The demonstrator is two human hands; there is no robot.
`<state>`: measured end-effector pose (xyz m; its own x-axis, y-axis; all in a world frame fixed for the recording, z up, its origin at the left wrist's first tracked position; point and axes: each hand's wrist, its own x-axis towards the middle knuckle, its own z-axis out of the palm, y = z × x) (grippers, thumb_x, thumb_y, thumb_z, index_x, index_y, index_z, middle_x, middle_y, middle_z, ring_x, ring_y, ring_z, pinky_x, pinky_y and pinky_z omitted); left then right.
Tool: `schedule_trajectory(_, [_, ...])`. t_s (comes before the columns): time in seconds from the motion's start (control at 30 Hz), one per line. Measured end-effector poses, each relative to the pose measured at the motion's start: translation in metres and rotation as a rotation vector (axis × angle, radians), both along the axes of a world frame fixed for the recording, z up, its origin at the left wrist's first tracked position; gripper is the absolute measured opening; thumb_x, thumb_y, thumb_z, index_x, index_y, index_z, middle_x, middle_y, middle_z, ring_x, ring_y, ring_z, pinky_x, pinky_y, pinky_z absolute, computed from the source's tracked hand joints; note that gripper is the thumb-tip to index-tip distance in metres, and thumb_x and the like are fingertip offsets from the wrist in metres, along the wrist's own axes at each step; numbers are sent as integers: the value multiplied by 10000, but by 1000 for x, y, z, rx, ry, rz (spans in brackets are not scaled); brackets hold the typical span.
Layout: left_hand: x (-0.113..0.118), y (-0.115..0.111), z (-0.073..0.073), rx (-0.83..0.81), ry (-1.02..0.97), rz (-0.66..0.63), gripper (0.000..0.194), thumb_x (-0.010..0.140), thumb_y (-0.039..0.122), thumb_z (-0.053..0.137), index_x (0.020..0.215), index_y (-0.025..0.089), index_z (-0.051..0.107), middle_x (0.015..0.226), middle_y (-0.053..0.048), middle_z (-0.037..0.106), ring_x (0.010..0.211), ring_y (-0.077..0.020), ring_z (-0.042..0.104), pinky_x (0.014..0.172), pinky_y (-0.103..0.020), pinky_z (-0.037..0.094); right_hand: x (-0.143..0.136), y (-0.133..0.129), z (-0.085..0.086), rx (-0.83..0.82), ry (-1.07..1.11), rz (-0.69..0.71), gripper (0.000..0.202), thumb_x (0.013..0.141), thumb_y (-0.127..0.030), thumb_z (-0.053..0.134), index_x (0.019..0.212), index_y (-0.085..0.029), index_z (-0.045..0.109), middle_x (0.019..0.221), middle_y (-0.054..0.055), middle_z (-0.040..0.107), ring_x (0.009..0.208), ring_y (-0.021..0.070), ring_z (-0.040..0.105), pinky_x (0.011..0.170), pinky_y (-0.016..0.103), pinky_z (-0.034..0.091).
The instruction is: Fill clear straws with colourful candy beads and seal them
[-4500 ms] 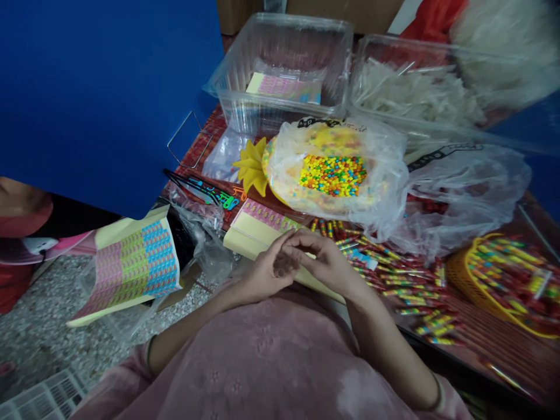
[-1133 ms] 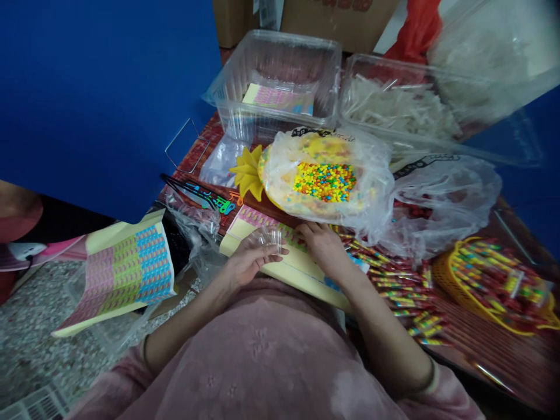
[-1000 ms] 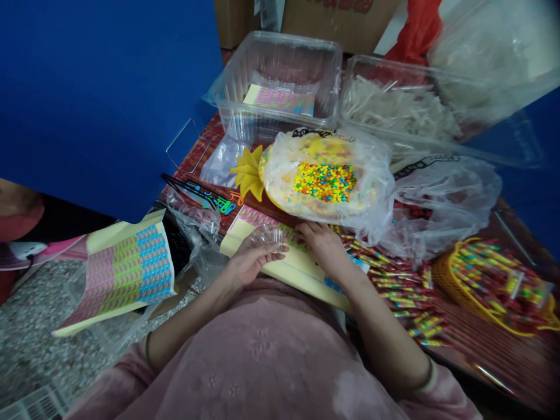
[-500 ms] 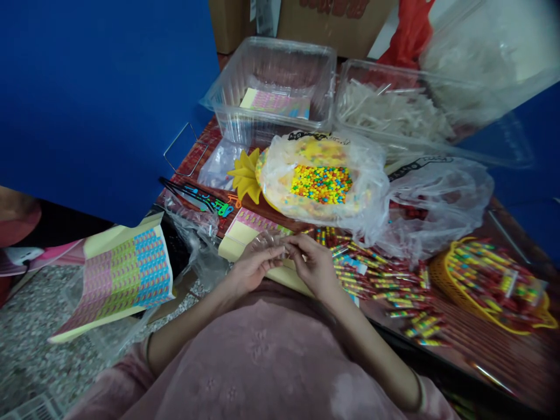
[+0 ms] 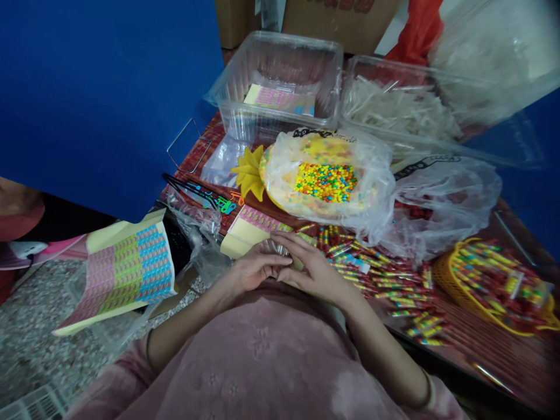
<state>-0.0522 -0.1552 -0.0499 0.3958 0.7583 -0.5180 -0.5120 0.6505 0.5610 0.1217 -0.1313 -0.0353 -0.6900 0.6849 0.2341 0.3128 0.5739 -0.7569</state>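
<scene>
Close to my body, at the table's front edge, both hands meet around a small bunch of clear plastic pieces [image 5: 272, 248], perhaps thin tubes; their exact kind is hard to make out. My left hand [image 5: 254, 268] is closed round the bunch from the left. My right hand [image 5: 304, 262] curves over it from the right, fingers bent against its far side. Just beyond lies a sticker sheet [image 5: 240, 236] with a pale yellow backing. Right of my hands are scattered many filled candy tubes [image 5: 394, 280] with red ends.
A yellow pineapple-shaped container [image 5: 277, 198] in a plastic bag holds colourful candies [image 5: 326, 182]. Behind stand two clear bins [image 5: 280, 119], one with white strips. A yellow basket [image 5: 450, 286] of filled tubes sits right. Another sticker sheet [image 5: 126, 262] hangs left, near a blue panel [image 5: 109, 99].
My right hand has gone from a fingertip pinch to curving over the clear plastic bunch. My left hand keeps hold of it. The whole view has shifted slightly.
</scene>
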Motion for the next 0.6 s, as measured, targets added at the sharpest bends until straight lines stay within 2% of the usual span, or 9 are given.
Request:
schedule_trajectory(0.1, [0, -3, 1, -76, -15, 2, 338, 428, 151, 907, 688, 146, 691, 666, 8, 656, 609, -115, 593, 558, -222, 440, -3, -3, -4, 18, -21, 42, 637, 926, -527, 598, 1461, -207, 472, 1419, 158, 566, 1333, 262, 521, 1099, 454, 458])
schedule_trajectory(0.2, [0, -8, 2, -78, 2, -6, 308, 432, 141, 898, 656, 166, 688, 684, 3, 666, 638, -120, 602, 567, -221, 456, -4, -3, -6, 27, 8, 50, 624, 890, -581, 615, 1384, -205, 552, 1302, 141, 641, 1250, 260, 575, 1059, 448, 486])
schedule_trajectory(0.27, [-2, -8, 5, -66, 11, -21, 306, 453, 155, 900, 673, 162, 688, 658, 1, 649, 605, -114, 600, 555, -221, 458, -2, 2, -9, 11, 53, 17, 546, 927, -572, 572, 1334, -210, 594, 1261, 122, 666, 1201, 246, 606, 1022, 425, 508])
schedule_trajectory(0.3, [-3, -8, 6, -52, 15, -19, 308, 468, 168, 901, 687, 153, 684, 642, 0, 638, 584, -111, 599, 546, -219, 451, -1, 5, -12, 20, 63, -49, 479, 966, -540, 525, 1294, -207, 624, 1232, 116, 681, 1164, 236, 626, 997, 410, 519])
schedule_trajectory(0.37, [-6, -6, 8, -6, 39, 22, 323, 503, 194, 895, 735, 136, 679, 642, -5, 632, 565, -108, 609, 529, -209, 428, 1, 13, -21, 92, -13, -293, 389, 1021, -437, 438, 1183, -188, 690, 1149, 122, 715, 1071, 235, 660, 941, 393, 534])
schedule_trajectory(0.43, [-8, -2, 8, 45, 90, 101, 350, 520, 203, 889, 784, 134, 670, 667, -5, 642, 566, -109, 621, 523, -203, 413, 2, 22, -29, 187, -247, -576, 361, 1018, -339, 426, 1083, -162, 734, 1029, 152, 736, 966, 262, 677, 864, 394, 538])
schedule_trajectory(0.47, [-9, -1, 8, 66, 118, 137, 356, 525, 207, 887, 789, 134, 661, 673, -2, 643, 563, -108, 620, 525, -204, 415, 1, 27, -32, 213, -394, -673, 348, 1005, -303, 437, 1056, -149, 745, 977, 171, 737, 915, 277, 679, 818, 392, 536])
schedule_trajectory(0.53, [-10, 1, 7, 88, 162, 173, 359, 534, 216, 887, 789, 135, 647, 659, 7, 633, 566, -112, 620, 539, -214, 432, 0, 34, -35, 206, -653, -757, 343, 989, -245, 437, 1049, -124, 752, 888, 199, 731, 811, 287, 683, 718, 373, 521])
schedule_trajectory(0.6, [-9, 2, 6, 88, 188, 182, 372, 536, 232, 891, 788, 135, 635, 632, 17, 617, 560, -118, 617, 564, -234, 458, -2, 39, -33, 181, -795, -767, 336, 981, -227, 445, 1036, -118, 758, 797, 199, 720, 713, 274, 680, 651, 350, 500])
